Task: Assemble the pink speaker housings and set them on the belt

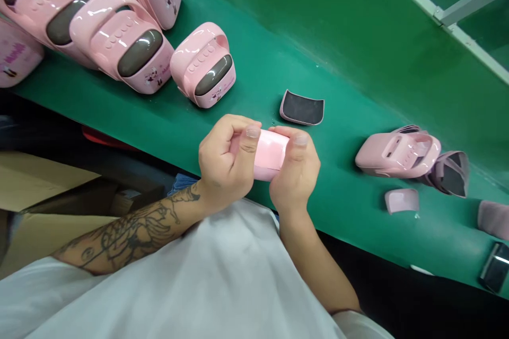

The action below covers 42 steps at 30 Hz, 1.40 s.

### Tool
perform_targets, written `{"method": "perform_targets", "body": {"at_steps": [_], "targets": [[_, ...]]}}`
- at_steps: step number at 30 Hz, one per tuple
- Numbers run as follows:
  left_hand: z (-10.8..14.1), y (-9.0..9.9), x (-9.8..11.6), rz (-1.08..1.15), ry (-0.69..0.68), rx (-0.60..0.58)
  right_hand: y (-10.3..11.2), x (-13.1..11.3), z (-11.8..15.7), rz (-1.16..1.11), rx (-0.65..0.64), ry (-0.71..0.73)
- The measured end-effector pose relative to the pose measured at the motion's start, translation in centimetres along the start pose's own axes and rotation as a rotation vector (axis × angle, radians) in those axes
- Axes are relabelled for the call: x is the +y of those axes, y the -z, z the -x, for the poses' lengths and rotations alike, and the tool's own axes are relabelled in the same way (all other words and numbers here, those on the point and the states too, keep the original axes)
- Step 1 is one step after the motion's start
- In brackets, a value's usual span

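Green desk (254, 47) holds pink plastic cases (202, 66); left hand (225, 164) and right hand (296, 172) clamp one pink plastic piece (270, 154).

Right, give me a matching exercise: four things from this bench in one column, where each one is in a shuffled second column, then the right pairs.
Things:
1. Pink piece
2. Dark curved panel
3. Small pale shell
4. End pink case

Places:
A. Lying on the green mat just past the hands
B. At the end of the row of pink cases
C. Held between the left hand and right hand
D. Lying close to the far pink case

Pairs: 1-C, 2-A, 3-D, 4-B
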<state>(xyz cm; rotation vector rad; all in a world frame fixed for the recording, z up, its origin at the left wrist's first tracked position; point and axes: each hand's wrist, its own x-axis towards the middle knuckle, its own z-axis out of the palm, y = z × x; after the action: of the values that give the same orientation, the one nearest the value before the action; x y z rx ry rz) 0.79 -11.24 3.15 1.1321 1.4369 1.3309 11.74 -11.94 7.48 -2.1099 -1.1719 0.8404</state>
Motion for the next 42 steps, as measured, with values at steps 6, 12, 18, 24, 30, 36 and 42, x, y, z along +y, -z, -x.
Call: {"method": "perform_targets", "body": {"at_steps": [6,12,18,24,30,36,42], "targets": [[0.5,-0.4,0.2,0.083,0.048,0.042,-0.4,0.9,0.5,-0.055,0.061,0.091],[-0.5,2.1,-2.1,0.267,0.059,-0.278,-0.2,0.8,-0.7,-0.128,0.013,-0.096],[-2.2,4.3,-5.2,0.139,-0.029,-0.665,0.3,0.8,-3.4,-0.152,-0.042,-0.366],[-2.1,3.8,-4.6,0.152,0.102,-0.572,-0.1,0.1,-3.3,-0.146,-0.066,-0.388],[-2.9,3.3,-4.4,0.15,0.14,-0.537,-0.1,-0.1,-3.9,-0.134,-0.051,-0.433],[-3.1,2.9,-4.6,0.164,0.211,-0.521,-0.4,0.1,-4.6,-0.156,-0.06,-0.471],[-3.5,2.3,-4.1,0.272,0.499,-0.452,1.3,1.2,-3.9,-0.009,-0.06,0.038]]}}
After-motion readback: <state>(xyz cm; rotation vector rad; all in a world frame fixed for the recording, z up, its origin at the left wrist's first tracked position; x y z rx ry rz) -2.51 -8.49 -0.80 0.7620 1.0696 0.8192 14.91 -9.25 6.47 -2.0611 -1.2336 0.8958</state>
